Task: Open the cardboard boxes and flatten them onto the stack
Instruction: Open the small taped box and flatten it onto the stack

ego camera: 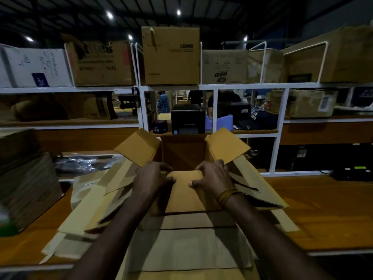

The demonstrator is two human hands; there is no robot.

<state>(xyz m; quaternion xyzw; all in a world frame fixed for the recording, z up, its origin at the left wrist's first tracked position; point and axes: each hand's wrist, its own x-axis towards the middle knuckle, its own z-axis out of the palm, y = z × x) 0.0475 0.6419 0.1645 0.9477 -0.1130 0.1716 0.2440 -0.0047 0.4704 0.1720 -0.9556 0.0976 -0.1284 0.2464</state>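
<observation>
Flattened cardboard [187,247], both hands grip open box [184,156]

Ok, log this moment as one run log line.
left hand: grips open box | right hand: grips same | flattened stack: underneath

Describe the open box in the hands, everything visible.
The open cardboard box is plain tan corrugated board, held upright with its mouth toward the camera. Two side flaps splay outward left and right; the inside looks dark and empty. The near flap folds down toward the person. The left hand and right hand grip its near edge at the corners. It sits above the flattened boxes on the table.
</observation>
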